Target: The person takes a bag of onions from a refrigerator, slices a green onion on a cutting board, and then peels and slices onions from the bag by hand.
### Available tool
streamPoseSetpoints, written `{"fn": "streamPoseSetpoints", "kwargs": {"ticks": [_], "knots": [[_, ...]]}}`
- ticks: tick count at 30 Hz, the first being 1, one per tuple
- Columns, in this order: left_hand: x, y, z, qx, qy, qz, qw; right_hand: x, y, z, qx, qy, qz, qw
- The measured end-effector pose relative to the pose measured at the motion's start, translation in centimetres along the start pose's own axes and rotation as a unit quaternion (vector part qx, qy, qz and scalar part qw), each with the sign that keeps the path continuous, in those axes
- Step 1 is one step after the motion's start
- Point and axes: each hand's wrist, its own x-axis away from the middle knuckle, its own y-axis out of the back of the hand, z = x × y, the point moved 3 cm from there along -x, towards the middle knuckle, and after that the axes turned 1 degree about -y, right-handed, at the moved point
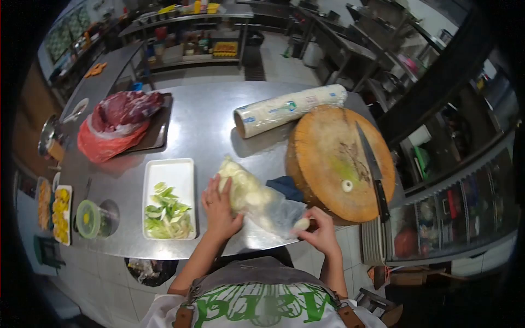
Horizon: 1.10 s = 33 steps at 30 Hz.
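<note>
A clear plastic bag (249, 191) of pale, peeled pieces that look like garlic cloves lies on the steel table in front of me. My left hand (220, 206) rests on the bag's left side, fingers spread. At the bag's loose right end, my right hand (320, 232) pinches a single pale garlic clove (301, 223) between thumb and fingers. Just behind the bag is a crumpled dark blue cloth (285, 187). A round wooden chopping block (328, 147) stands to the right, bearing a knife (369, 153) and a small white ring-like piece (346, 186).
A roll of plastic wrap (290, 109) lies behind the block. On the left are a white tray (169, 170) of sliced green vegetables, a green-lidded tub (90, 218), and raw meat (123, 112) in a red bag on a dark tray (161, 128). The table's front edge (180, 254) is near my body.
</note>
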Motion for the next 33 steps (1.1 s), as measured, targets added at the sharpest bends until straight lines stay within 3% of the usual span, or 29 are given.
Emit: {"fn": "streamPoseSetpoints", "kwargs": {"ticks": [1, 3, 5, 6, 9, 15, 19, 21, 22, 26, 33], "knots": [[0.0, 0.0, -0.1, 0.011, -0.009, 0.001, 1.0, 0.0, 1.5, -0.1, 0.09, 0.055, -0.045, 0.993], [0.0, 0.1, -0.1, 0.0, -0.005, -0.002, 1.0, 0.8, 4.3, -0.4, -0.045, -0.048, -0.133, 0.989], [-0.1, 0.2, -0.1, 0.002, -0.009, 0.0, 1.0, 0.6, 6.9, -0.4, -0.054, -0.087, -0.207, 0.973], [0.0, 0.2, -0.1, 0.004, -0.011, -0.004, 1.0, 0.5, 7.9, -0.5, -0.021, -0.063, -0.221, 0.973], [0.0, 0.3, -0.1, 0.013, -0.013, -0.008, 1.0, -0.3, 9.3, -2.2, -0.019, -0.049, -0.215, 0.975], [0.1, 0.2, 0.0, 0.02, -0.017, -0.01, 1.0, -1.1, 10.1, -2.4, -0.056, -0.114, -0.187, 0.974], [0.1, 0.3, 0.1, 0.022, -0.016, -0.015, 1.0, -1.4, 10.9, -3.0, -0.112, -0.038, -0.204, 0.972], [0.2, 0.2, 0.1, 0.012, -0.02, -0.011, 1.0, -1.4, 12.4, -4.2, -0.078, 0.025, -0.296, 0.952], [0.2, 0.2, 0.1, 0.012, -0.019, -0.012, 1.0, -1.5, 13.0, -4.7, -0.038, 0.012, -0.317, 0.948], [0.1, 0.2, -0.1, 0.012, -0.023, -0.021, 0.999, -2.9, 14.8, -6.5, -0.036, -0.062, -0.367, 0.927], [0.1, 0.3, -0.2, 0.016, -0.018, -0.022, 0.999, -2.7, 13.9, -5.9, -0.016, 0.003, -0.426, 0.905]]}}
